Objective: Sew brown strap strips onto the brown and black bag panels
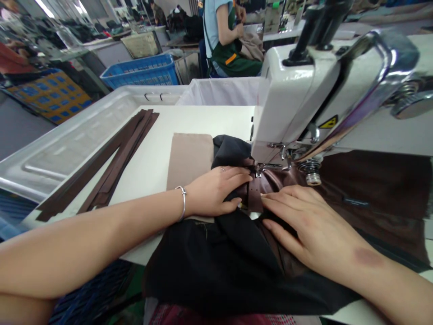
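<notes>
Black fabric [216, 266] with shiny brown parts lies bunched on the white table [158, 158] and hangs over its front edge. A brown strip [255, 194] runs up to the needle area of the white sewing machine [287, 99]. My left hand [216, 189], with a silver bracelet at the wrist, rests flat on the fabric left of the strip, fingers stretched toward the presser foot [260, 170]. Right of the strip, my right hand [301, 216] presses on the fabric, its fingers extended and thumb apart. A beige piece [189, 158] lies beneath and behind my left hand.
Several brown strips [125, 158] lie on the left of the table. Beyond them are a translucent tray [67, 135], a blue crate [142, 72] and a white-lined bin [223, 91]. A co-worker [219, 40] sits behind. More brown fabric [379, 185] spreads at the right.
</notes>
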Demonstrator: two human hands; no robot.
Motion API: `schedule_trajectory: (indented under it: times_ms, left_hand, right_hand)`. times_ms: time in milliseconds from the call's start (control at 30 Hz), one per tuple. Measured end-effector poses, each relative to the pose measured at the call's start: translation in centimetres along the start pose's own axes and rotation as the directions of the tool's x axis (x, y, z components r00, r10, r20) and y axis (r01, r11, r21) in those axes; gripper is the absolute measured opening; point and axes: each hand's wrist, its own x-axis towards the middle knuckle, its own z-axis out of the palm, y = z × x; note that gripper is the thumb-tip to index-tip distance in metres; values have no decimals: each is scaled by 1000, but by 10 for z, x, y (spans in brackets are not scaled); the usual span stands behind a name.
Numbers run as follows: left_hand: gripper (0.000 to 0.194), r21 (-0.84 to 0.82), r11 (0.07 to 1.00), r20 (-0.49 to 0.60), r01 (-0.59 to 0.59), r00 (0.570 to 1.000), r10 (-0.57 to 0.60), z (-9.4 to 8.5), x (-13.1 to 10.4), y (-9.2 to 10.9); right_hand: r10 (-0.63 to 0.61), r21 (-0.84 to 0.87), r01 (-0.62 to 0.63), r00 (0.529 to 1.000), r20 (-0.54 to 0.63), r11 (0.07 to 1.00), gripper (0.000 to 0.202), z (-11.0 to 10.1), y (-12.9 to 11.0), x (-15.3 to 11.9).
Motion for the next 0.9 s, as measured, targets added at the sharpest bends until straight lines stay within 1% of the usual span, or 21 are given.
schedule_trajectory:
  times_ms: [100,200,300,333,367,433,500,567,667,733,800,833,900]
  left_hand:
    - [48,-49,996,16,-72,997,73,-6,4,-14]
    - [36,-51,994,36,-92,995,94,-12,7,-13]
    - [33,-2,988,119,-157,981,156,-20,7,0]
    - [33,27,987,155,-160,976,154,-24,7,7]
    - [31,60,988,185,-140,974,127,-27,8,14]
    - [24,133,990,203,-39,979,11,-31,8,28]
    - [28,170,983,178,61,980,-92,-30,8,38]
    - [35,151,982,121,109,984,-128,-24,8,42]
    - [27,73,979,-20,188,982,-187,-12,9,38]
    - [20,39,982,-80,187,980,-184,-6,11,33]
    - [14,13,990,-85,138,987,-136,-2,14,29]
    - [17,-14,992,-80,127,989,-128,-2,16,27]
    - [26,-93,981,-82,168,981,-176,-1,19,23]
  right_hand:
    - [2,1,-2,1000,-13,1000,29,0,2,0]
    - [3,3,-2,1000,-24,1000,30,2,2,0]
    - [-5,13,6,1000,-27,1000,28,3,1,0]
    - [-10,19,10,1000,-28,1000,27,2,0,1]
    - [-13,26,13,1000,-29,1000,26,2,-1,1]
    - [-10,36,12,999,-33,999,24,0,-2,0]
    - [-5,33,6,999,-33,999,23,0,-3,0]
    - [0,23,1,1000,-29,1000,24,0,-3,-1]
    - [-4,7,4,1000,-26,1000,24,2,-2,-2]
    - [-10,1,10,1000,-29,1000,26,2,-1,-1]
    - [-12,-4,12,1000,-27,1000,29,3,-1,-2]
    - [-12,-4,12,1000,-29,1000,31,4,0,-2]
    - [-13,1,13,999,-30,1000,34,4,0,-3]
